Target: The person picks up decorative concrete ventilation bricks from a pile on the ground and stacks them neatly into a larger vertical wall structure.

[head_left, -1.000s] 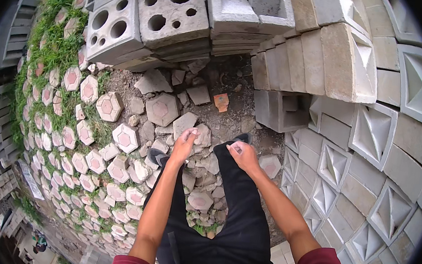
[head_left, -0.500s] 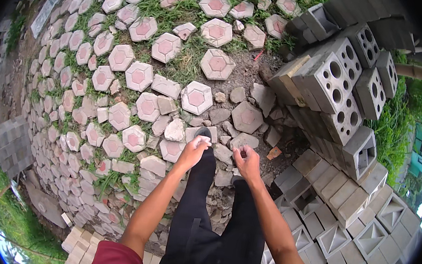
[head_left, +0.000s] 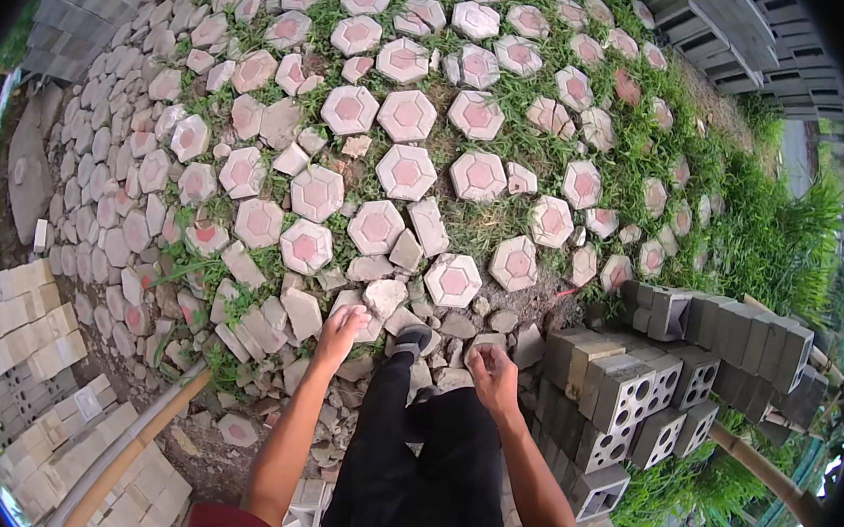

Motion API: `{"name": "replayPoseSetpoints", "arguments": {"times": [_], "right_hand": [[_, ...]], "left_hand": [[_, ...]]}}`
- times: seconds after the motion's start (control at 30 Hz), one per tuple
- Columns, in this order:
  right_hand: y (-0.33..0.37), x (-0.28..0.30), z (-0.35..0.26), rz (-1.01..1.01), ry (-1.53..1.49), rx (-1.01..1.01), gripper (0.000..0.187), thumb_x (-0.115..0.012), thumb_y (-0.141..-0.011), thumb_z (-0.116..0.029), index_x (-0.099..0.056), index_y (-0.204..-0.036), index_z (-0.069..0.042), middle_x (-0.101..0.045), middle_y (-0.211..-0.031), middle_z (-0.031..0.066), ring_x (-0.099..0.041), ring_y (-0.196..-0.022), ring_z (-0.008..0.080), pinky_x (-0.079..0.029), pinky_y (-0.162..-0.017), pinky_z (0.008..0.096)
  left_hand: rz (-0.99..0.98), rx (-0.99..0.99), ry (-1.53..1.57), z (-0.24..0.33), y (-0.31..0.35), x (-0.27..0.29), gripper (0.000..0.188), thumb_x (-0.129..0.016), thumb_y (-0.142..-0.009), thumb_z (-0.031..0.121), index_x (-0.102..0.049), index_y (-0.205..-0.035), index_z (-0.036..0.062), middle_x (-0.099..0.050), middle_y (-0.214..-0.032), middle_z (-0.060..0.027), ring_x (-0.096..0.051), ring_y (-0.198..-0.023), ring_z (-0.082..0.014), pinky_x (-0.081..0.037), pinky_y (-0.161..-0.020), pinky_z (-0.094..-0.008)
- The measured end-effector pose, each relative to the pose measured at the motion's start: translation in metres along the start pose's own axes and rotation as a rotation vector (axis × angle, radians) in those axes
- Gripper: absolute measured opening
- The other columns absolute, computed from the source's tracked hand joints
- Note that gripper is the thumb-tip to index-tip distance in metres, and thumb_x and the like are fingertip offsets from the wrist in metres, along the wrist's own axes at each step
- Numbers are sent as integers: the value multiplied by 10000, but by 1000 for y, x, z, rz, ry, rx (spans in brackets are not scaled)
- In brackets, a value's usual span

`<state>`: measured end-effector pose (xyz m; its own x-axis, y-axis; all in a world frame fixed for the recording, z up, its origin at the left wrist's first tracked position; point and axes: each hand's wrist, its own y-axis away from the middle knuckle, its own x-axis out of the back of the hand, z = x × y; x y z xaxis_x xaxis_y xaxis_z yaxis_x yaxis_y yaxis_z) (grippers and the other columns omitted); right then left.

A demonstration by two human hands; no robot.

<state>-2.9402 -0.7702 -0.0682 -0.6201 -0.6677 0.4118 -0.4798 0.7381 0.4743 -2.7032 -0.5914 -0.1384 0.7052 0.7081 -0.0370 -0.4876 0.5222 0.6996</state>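
My left hand point(head_left: 340, 333), its fingertips pale with dust, is loosely closed and appears to hold nothing. It hangs over the rubble beside a whitish rough stone point(head_left: 385, 294). My right hand point(head_left: 495, 372) is curled closed over the broken pieces on the right, with nothing visible in it. My dark shoe point(head_left: 413, 339) stands between the hands on the rubble. Just ahead lies a hexagonal paver point(head_left: 453, 280) with a pink centre. Rectangular chunks point(head_left: 428, 226) of concrete lie past it.
Hexagonal pavers point(head_left: 410, 116) and grass cover the ground ahead. Stacked hollow blocks point(head_left: 621, 393) rise close on my right, near a bamboo pole point(head_left: 765, 476). At lower left are another pole point(head_left: 130, 444) and pale block stacks point(head_left: 36, 315). Grey blocks point(head_left: 81, 8) stand far left.
My view has turned to the right and takes in more of the paved ground ahead. One foot appears to have stepped among the rubble. Both hands remain in front of me, loosely curled.
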Motion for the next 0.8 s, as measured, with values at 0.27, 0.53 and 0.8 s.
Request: {"name": "replayPoseSetpoints", "arguments": {"times": [0.27, 0.53, 0.8], "right_hand": [[-56, 21, -119, -223, -155, 2, 159, -524, -939, -112, -545, -955, 45, -588, -836, 51, -560, -788, 97, -464, -757, 243], [-167, -21, -276, -512, -32, 242, 154, -563, -909, -126, -575, -958, 20, -601, -778, 29, -563, -709, 74, -468, -659, 229], [-233, -86, -420, -675, 105, 432, 247, -566, -911, -204, -580, -943, 41, -597, -743, 36, -537, -667, 79, -446, -621, 228]], "left_hand": [[202, 8, 267, 65, 30, -4, 406, -477, -949, 381, -575, -1126, 29, -661, -1031, -95, -627, -910, -166, -481, -777, -295], [371, -175, 491, 209, 5, -3, 416, -447, -963, 357, -540, -1174, 11, -632, -1070, -145, -618, -960, -218, -498, -817, -335], [594, -301, 567, 318, 21, 70, 378, -453, -967, 329, -555, -1146, 12, -649, -1035, -129, -628, -920, -190, -492, -785, -301]]}}
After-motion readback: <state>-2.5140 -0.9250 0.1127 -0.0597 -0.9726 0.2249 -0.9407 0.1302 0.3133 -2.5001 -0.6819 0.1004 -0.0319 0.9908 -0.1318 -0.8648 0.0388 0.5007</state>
